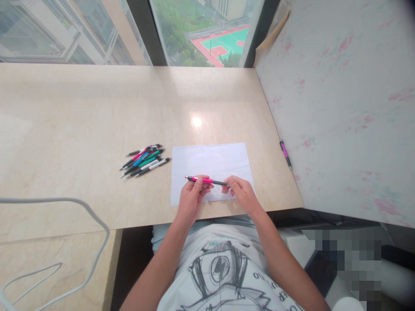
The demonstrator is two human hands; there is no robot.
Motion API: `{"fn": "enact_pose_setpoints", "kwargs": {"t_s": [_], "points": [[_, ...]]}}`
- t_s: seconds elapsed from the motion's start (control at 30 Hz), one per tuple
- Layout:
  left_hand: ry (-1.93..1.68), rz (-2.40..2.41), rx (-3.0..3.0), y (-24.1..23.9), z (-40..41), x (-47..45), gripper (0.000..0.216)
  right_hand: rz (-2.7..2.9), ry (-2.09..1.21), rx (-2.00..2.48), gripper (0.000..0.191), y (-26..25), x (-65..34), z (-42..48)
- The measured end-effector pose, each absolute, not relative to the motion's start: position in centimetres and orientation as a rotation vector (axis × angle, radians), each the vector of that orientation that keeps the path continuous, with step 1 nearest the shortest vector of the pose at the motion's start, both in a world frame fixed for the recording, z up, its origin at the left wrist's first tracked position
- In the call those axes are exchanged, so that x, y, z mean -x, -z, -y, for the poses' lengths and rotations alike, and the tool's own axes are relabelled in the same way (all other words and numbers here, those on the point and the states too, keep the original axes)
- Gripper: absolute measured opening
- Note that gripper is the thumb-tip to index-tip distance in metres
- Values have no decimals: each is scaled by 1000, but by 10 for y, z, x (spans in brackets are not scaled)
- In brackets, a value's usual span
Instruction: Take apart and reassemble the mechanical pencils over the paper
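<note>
White T-shirt [223, 263] with one black sketch across the chest is closest, and past it two forearms reach over the table [81, 129]. Taking the sheet of paper [210, 160] as my dial, with the windows at twelve, I count two hands, both at six o'clock. Both are busy with one pink pen [209, 181], held crosswise above the near part of the sheet. From where I stand, the left hand [193, 194] has its barrel pinched between thumb and fingers; the right hand [241, 190] grips the dark tip end, fingers bunched closely around it.

One sheet only, then, and its near edge is partly covered by those hands. At nine o'clock, just beside it, lies a pile of pens [142, 162]: at least six, in pink, blue, green and white, overlapping too much for me to settle the number. Just short of three o'clock, well apart from the pile, one purple pen [284, 149] lies along the seam where the table meets the flowered wall [340, 108].

Over at eight, one thick pale cable [78, 201] loops across the near corner, with a thinner strand [35, 280] inside its bend. Two window panes show at the far side, split by one dark post [142, 30]; through the right-hand one I see a green-and-red sports court [227, 45].
</note>
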State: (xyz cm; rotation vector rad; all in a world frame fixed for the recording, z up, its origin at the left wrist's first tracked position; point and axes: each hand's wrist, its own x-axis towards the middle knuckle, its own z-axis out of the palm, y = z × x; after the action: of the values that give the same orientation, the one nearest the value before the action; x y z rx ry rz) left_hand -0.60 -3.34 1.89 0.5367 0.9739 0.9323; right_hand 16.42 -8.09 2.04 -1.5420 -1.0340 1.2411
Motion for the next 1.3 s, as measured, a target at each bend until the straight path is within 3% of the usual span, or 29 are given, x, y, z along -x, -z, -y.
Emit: {"fn": "enact_pose_setpoints", "kwargs": {"t_s": [0.1,0.3,0.4,0.47,0.6,1.1,1.3], "points": [[-933,-980,-533,-19,34,6,34,1095,-1265,1584,48,-24,-165,82],[-939,-989,-505,-17,34,6,33,1018,-1153,1546,24,-16,-162,80],[-932,-989,-490,-18,33,5,34,922,-1137,1510,33,-15,-162,80],[-928,-984,-478,-18,33,5,34,919,-1164,1505,28,-17,-163,80],[-923,-953,-459,-18,34,5,34,971,-1174,1561,44,-24,-164,81],[-910,-972,-506,-18,37,5,32,782,-1103,1498,25,-19,-165,82],[-921,-959,-522,-17,38,5,30,794,-1086,1513,27,-22,-163,82]]}}
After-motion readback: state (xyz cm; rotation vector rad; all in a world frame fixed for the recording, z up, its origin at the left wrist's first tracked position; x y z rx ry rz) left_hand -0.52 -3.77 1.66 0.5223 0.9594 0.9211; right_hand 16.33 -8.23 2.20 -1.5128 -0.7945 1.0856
